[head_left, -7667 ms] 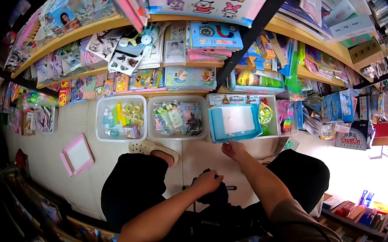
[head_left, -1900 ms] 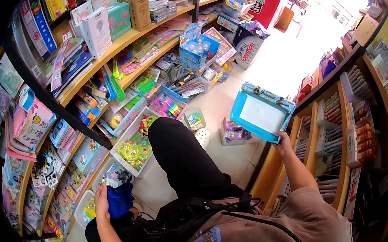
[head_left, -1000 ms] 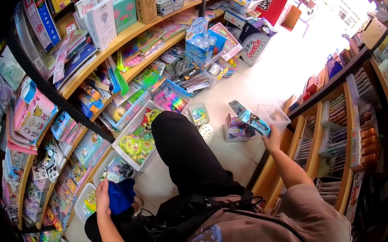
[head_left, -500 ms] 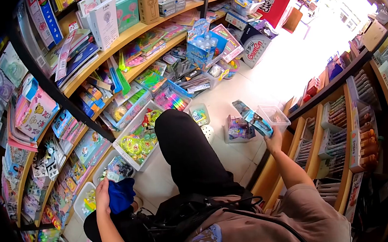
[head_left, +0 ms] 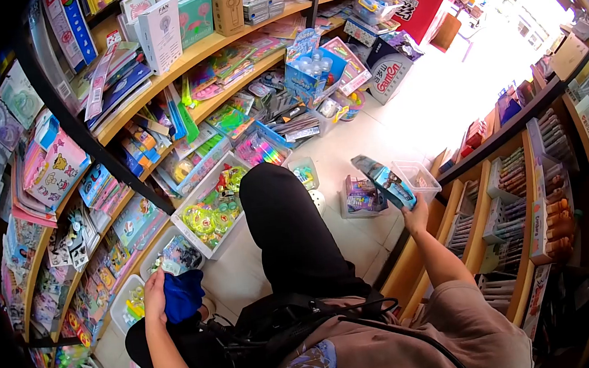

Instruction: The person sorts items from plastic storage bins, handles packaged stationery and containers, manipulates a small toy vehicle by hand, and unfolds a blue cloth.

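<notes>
Pale tiled floor (head_left: 357, 243), bins (head_left: 228, 241), apparently plastic

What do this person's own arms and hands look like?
The left hand and right hand wear no gloves. The right sleeve is short and brown; the left one is out of view. A black cable crosses the brown shirt.

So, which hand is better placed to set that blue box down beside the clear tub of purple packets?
Probably the right hand: it holds the blue box, close to the clear tub. The left hand is off to the other side, by blue fabric.
</notes>
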Tool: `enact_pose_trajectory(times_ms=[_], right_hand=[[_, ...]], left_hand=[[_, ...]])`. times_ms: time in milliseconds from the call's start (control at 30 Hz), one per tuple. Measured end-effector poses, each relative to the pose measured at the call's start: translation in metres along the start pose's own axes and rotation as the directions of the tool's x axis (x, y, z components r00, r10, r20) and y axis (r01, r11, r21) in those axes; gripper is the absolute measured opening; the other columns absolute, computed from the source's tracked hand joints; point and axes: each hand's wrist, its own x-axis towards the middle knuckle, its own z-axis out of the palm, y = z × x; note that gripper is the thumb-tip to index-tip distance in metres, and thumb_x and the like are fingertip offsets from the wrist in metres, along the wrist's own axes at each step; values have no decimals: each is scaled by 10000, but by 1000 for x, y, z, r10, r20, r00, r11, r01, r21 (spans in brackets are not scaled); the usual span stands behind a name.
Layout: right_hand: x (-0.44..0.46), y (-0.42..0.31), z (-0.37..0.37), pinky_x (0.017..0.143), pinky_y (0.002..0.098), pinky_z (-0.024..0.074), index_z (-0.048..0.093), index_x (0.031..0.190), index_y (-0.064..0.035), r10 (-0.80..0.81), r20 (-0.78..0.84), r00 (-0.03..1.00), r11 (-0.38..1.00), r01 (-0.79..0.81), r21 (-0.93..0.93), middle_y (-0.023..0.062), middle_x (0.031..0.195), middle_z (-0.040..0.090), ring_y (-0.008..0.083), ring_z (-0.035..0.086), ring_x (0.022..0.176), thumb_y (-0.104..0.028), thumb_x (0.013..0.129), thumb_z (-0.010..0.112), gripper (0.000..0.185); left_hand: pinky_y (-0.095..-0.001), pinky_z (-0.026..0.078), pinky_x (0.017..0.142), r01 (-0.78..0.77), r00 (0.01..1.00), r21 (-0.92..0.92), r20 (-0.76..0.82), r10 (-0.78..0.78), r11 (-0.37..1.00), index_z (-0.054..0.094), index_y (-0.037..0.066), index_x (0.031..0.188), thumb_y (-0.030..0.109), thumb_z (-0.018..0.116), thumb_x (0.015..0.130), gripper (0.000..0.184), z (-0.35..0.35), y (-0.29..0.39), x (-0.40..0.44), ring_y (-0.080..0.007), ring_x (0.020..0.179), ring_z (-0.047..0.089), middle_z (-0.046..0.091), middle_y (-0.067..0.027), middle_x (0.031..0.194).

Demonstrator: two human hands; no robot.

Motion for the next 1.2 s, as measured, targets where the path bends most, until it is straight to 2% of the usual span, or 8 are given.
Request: enact_pose_trajectory(times_ms=[67,167,367,500,633,967,1067,1200], right_hand=[[-3,-13,-7,703,416,431,486,935,-50,69,44,997,998,-70,3,200,826,565,369,547,779,-37,603,669,380],[0,-4,-4,705,392,442,492,945,-36,19,11,1000,999,-19,40,197,817,577,348,565,754,-31,607,663,379],[6,9,-7,693,307,437,500,972,-40,152,-128,980,967,-121,223,80,794,564,198,547,722,-34,640,614,351],[14,28,-20,694,284,433,524,953,-19,349,-82,933,873,-292,391,40,811,556,158,530,742,-38,628,634,344],[24,63,-21,618,257,403,542,903,-38,406,-43,913,805,-336,489,5,759,538,119,491,676,-36,627,603,283],[27,27,-34,679,292,407,532,941,-26,415,-17,910,821,-366,437,31,811,552,146,508,742,-59,633,597,316],[34,57,-16,702,301,417,529,961,-21,328,-64,942,845,-263,467,61,859,555,171,524,776,-69,627,612,347],[22,36,-4,735,310,424,516,989,-9,127,-143,982,940,-74,332,107,914,536,219,533,822,-64,600,647,414]], left_hand=[[-234,372,817,4,1000,5,-8,-4,1000,588,8,1054,377,509,898,408,1,2,-2,-99,885,496,586,-20,951],[-234,371,815,4,1000,11,-3,-4,1000,591,12,1045,371,506,901,396,1,1,0,-97,876,492,585,-16,943],[-244,394,803,-20,999,36,-29,21,999,594,14,1035,379,508,895,401,2,3,-3,-115,870,519,592,-30,944],[-245,406,786,-11,1000,-7,-4,11,1000,601,16,1010,382,509,893,396,1,1,-2,-118,847,534,596,-29,917],[-239,415,760,-4,1000,-11,-8,4,1000,602,18,999,385,509,893,393,-1,-7,5,-117,814,541,598,-26,891],[-229,402,763,40,999,-38,18,-39,998,589,20,1039,363,509,901,379,4,4,-2,-97,836,516,587,-18,925],[-230,403,761,33,999,-36,11,-33,999,591,20,1033,363,509,901,376,5,5,-5,-96,829,515,587,-16,914],[-251,405,810,2,1000,16,-11,-1,1000,570,0,1086,392,516,887,443,6,3,-5,-128,883,537,595,-44,970]])
